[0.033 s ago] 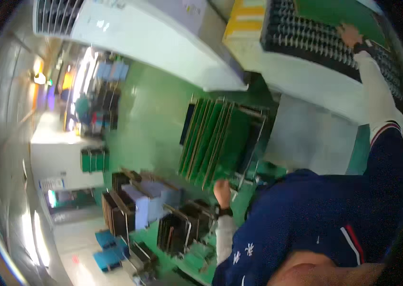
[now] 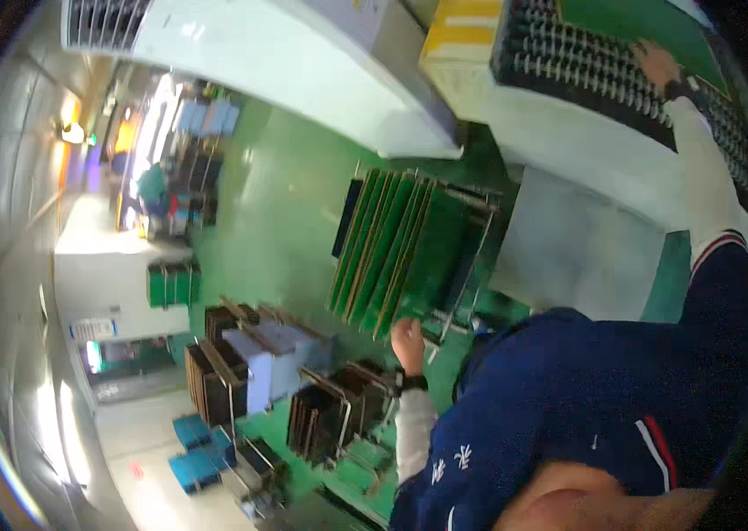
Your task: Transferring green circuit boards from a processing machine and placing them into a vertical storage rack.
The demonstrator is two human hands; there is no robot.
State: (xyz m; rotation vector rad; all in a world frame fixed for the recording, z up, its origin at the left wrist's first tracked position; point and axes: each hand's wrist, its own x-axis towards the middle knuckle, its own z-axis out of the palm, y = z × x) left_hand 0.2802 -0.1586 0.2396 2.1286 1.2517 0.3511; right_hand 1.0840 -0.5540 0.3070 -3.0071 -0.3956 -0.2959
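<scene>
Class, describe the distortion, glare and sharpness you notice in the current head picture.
Head view: the ceiling bends along the dark, rounded rim; head view: the lamp at left flares white, and pale glints mark the green floor; head view: the left hand looks soft-edged, the distant person in green blurred.

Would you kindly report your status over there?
Right hand at green board on rollers. Left hand beside racked green boards, contact unclear. Nothing visibly blocking.

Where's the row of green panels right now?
The row of green panels stands near the middle of the head view, its lower end by the left hand, the rollers to its upper right.
</scene>
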